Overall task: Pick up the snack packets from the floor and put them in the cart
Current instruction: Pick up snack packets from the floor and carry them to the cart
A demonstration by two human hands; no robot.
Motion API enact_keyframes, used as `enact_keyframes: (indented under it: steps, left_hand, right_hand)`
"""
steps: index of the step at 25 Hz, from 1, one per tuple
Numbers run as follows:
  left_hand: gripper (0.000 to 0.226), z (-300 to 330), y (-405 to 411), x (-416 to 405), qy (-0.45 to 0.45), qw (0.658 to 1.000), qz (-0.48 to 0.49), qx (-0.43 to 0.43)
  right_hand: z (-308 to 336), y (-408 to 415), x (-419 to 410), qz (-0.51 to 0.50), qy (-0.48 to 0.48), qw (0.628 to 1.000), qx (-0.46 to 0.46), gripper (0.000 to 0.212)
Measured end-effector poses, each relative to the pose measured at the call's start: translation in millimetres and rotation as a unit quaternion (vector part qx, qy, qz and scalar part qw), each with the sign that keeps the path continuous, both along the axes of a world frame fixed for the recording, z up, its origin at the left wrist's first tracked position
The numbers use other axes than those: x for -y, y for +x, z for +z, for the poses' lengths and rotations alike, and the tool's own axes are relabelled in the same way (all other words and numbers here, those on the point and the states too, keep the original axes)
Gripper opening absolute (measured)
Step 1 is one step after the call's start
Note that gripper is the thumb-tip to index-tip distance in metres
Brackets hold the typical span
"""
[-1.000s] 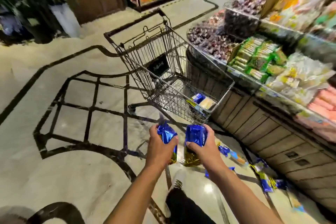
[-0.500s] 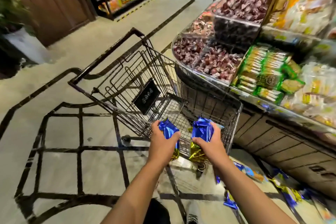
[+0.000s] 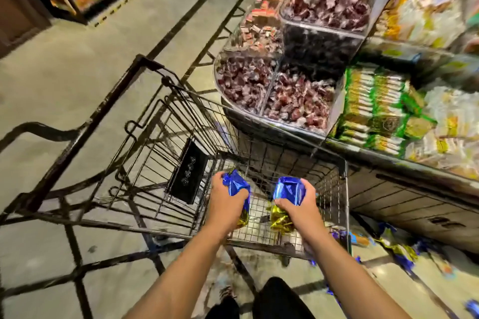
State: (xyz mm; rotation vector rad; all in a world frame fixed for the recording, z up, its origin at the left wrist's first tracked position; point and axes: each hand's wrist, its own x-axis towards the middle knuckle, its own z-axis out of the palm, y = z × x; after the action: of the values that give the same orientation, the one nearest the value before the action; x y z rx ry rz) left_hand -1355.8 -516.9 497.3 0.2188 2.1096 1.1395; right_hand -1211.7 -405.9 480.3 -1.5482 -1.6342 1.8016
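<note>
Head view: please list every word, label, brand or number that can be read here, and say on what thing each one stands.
None can be read.
Black plaque on the black wire shopping cart: pale marks, blurred.
Green and yellow packets on the display shelf: round emblem, blurred.
Blue and gold foil packets in the left hand and the right hand: no print shows.

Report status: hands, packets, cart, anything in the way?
Left hand grips a blue snack packet; right hand grips another. Both over the wire cart basket. More packets on floor. Nothing blocking.
</note>
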Motion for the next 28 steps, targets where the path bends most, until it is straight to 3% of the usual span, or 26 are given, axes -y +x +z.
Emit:
enact_keyframes:
  steps: [9,18,22,28]
  left_hand:
    - [0.081,-83,-45,-76,-0.087,0.996,-0.036,0.0]
    - [0.084,-265,-75,-107,-0.169,0.982,-0.083,0.032]
    - [0.095,-335,-86,-123,-0.207,0.974,-0.095,0.007]
    - [0.064,-399,-71,-137,-0.21,0.968,-0.13,-0.038]
  right_hand:
    - [-94,-65,-67,0.029,-0.028,0.996,0.079,0.095]
    - [-261,-114,-86,0.008,-0.049,0.983,0.177,0.103]
    - [-320,-127,-83,-0.011,0.022,0.963,0.268,0.099]
    - [-358,-128,-78,-0.01,0.074,0.927,0.368,0.101]
